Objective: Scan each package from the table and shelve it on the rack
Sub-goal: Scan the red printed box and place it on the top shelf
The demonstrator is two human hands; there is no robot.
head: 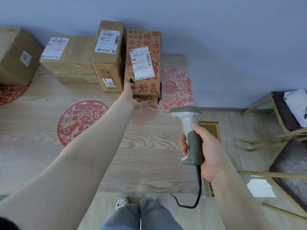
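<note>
red-printed carton (143, 63) with white label, upright beside three plain cartons (73, 58) on table (149, 146)

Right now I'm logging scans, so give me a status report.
Left hand grips red-printed box at its near left corner. Right hand holds barcode scanner, aimed toward it. Tall carton touches box's left side.

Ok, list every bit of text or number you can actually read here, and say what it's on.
"6085": small sticker on the front of the tall plain box.
Large red printed characters on the red-printed box: not legible.
White shipping labels on all boxes: print too small and blurred.
Sticker on the far-left box: digits blurred.
</note>
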